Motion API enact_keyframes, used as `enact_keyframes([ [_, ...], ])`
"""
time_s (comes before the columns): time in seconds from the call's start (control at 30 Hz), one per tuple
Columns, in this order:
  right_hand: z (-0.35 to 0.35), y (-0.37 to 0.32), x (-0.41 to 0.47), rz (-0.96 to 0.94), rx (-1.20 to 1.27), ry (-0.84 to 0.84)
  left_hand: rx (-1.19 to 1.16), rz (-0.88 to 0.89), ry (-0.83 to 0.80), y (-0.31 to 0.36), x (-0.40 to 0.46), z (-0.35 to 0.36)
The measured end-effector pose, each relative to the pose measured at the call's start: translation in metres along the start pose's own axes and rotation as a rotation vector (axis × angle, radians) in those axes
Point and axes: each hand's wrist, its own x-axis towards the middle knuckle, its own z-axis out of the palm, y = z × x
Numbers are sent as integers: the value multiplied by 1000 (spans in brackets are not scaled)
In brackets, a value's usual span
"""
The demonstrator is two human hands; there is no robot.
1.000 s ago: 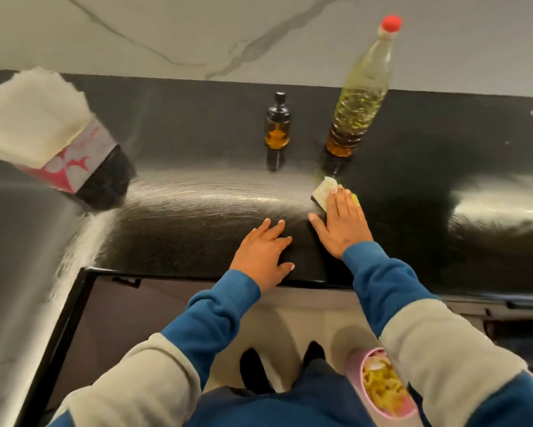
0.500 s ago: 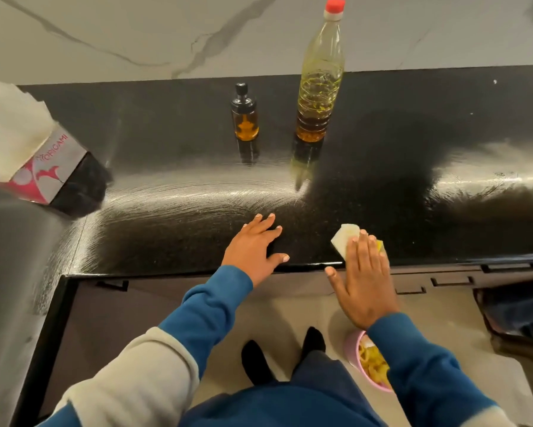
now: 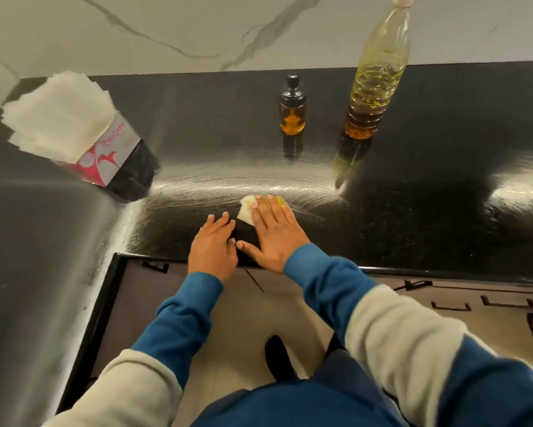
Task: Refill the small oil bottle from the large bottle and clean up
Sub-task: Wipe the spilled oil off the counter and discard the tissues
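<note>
A small amber oil bottle (image 3: pixel 292 110) with a black cap stands at the back of the black counter (image 3: pixel 428 217). To its right stands the large clear oil bottle (image 3: pixel 376 78) with a red cap, partly filled. My right hand (image 3: pixel 274 234) presses flat, fingers straight, on a folded white-and-yellow tissue (image 3: pixel 247 209) on the counter near the front edge. My left hand (image 3: pixel 213 249) rests flat on the counter right beside it, holding nothing.
A tissue pack (image 3: pixel 83 134) with white sheets sticking out sits at the counter's left corner. The counter's front edge (image 3: pixel 443 272) runs below my hands, with drawer fronts and floor underneath. A marble wall rises behind the bottles.
My right hand has slid the tissue leftward and farther onto the counter, from the front edge to beside my left hand. The left hand has stayed put.
</note>
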Motion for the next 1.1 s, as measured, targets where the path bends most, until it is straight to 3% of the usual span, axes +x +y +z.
enact_keyframes([
  [0.17,-6,-40,55,-102,-63,-49,-52,-115,27,-32,-6,-17],
  [0.4,-10,-13,45,11,-4,6,-24,-69,-28,-10,3,-8],
  [0.87,-10,159,-112,421,7,112,49,357,-274,178,6,82],
  [1.1,-22,267,-184,654,11,144,23,404,-331,235,-24,108],
])
